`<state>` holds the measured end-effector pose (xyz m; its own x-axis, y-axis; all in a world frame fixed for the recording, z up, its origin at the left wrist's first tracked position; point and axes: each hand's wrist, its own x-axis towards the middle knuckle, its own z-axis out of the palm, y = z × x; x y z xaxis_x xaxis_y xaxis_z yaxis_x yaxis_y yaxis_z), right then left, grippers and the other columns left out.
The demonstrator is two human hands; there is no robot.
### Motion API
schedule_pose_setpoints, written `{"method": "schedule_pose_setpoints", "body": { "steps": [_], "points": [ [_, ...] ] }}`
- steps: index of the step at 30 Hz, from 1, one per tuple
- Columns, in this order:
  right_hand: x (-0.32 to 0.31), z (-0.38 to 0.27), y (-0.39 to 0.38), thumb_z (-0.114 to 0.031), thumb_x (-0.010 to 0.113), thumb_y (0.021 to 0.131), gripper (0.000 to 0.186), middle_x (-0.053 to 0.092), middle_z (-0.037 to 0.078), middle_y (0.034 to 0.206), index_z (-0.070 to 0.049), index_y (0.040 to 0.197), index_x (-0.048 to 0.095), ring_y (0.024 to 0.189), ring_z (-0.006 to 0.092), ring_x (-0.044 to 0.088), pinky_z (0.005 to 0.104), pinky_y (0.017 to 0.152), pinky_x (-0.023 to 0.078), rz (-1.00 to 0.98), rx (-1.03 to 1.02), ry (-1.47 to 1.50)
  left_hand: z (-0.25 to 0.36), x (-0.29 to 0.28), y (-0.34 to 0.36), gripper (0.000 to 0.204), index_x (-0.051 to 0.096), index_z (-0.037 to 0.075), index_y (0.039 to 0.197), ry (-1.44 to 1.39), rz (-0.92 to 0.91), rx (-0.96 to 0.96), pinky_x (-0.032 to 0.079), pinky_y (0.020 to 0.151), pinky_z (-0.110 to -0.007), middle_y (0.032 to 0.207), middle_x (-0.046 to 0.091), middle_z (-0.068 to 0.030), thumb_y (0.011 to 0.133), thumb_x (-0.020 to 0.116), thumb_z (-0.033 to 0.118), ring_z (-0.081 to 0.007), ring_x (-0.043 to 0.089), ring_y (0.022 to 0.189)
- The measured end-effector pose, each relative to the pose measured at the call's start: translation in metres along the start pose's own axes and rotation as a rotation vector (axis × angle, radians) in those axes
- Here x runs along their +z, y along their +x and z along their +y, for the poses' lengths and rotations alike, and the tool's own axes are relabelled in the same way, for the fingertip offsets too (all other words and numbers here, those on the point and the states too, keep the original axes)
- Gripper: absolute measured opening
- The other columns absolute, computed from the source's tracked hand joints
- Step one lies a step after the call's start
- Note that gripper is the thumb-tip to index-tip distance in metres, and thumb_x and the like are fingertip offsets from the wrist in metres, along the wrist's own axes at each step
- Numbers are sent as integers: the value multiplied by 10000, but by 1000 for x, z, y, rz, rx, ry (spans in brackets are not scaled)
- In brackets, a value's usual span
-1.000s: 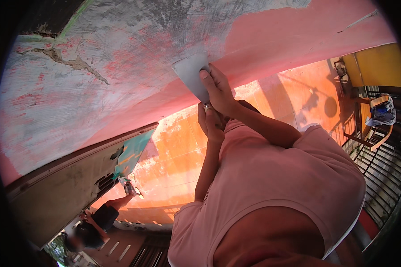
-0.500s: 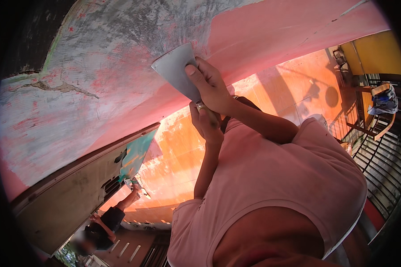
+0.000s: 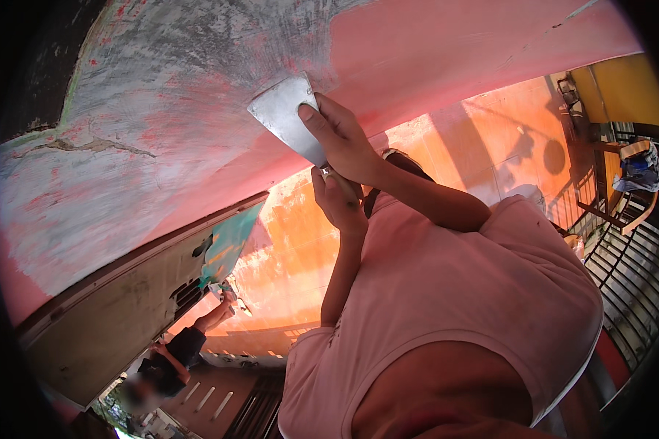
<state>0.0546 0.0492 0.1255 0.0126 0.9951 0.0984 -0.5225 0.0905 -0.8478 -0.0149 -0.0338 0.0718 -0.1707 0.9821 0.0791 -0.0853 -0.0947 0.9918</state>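
A wide metal scraper (image 3: 284,121) lies with its blade edge against the wall (image 3: 198,88), which is pink with a large patch of grey and white streaks. My right hand (image 3: 342,140) is closed on the right side of the blade, its thumb pressed on the metal face. Below it, my left hand (image 3: 342,203) wraps round the scraper's handle, hiding most of it. Both hands are close together, left under right. A jagged crack (image 3: 95,145) runs through the streaked patch to the left.
An orange tiled floor (image 3: 293,249) lies below. At the lower left, another person (image 3: 172,358) is beside a brown door or panel (image 3: 110,329) with a teal part. On the right are a chair (image 3: 641,194) with cloth over it, a black metal grille (image 3: 630,293) and a yellow surface (image 3: 622,91).
The blade has tilted slightly and now catches bright light. Both hands keep their hold on the scraper. The view has shifted a little.
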Motion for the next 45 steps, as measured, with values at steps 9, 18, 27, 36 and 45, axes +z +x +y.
{"method": "schedule_pose_setpoints", "body": {
  "steps": [9, 18, 27, 36, 45],
  "points": [
    [-3, -2, 9, -259, 496, 1041, 272, 433, -38, 707, -39, 882, 503, 653, 35, 381, 248, 555, 353, -30, -91, -66, 14, 10, 16, 378, 489, 24, 1070, -95, 6, 11, 358, 484, -222, 702, 515, -23, 963, 375, 368, -79, 476, 540],
    [-5, -18, 14, -266, 476, 1045, 291, 434, -40, 685, -49, 851, 487, 635, 36, 383, 251, 532, 342, -50, -78, -128, 22, 25, 20, 370, 483, 16, 1082, -3, 39, -6, 366, 496, -217, 712, 511, -14, 957, 339, 333, -73, 479, 552],
    [-6, -12, 12, -241, 467, 1045, 250, 449, -37, 711, -48, 893, 515, 658, 35, 394, 244, 562, 360, -51, -92, -66, 4, 13, 15, 394, 493, 2, 1112, 1, -13, -5, 375, 537, -222, 774, 514, -24, 951, 363, 337, -74, 475, 619],
    [-15, -3, 6, -241, 462, 1051, 246, 465, -36, 727, -20, 986, 548, 676, 38, 423, 237, 592, 380, 8, -45, -53, -17, 4, 8, 375, 508, -1, 1079, 85, -53, -21, 387, 548, -232, 792, 511, -31, 941, 366, 317, -82, 473, 645],
    [-19, 8, 6, -263, 482, 1044, 278, 445, -24, 705, -25, 904, 510, 662, 51, 399, 247, 570, 363, 36, -117, -75, -24, 4, 10, 398, 500, 3, 1104, 73, -54, -14, 403, 556, -233, 842, 548, -55, 942, 381, 346, -92, 525, 696]
  ]
}}
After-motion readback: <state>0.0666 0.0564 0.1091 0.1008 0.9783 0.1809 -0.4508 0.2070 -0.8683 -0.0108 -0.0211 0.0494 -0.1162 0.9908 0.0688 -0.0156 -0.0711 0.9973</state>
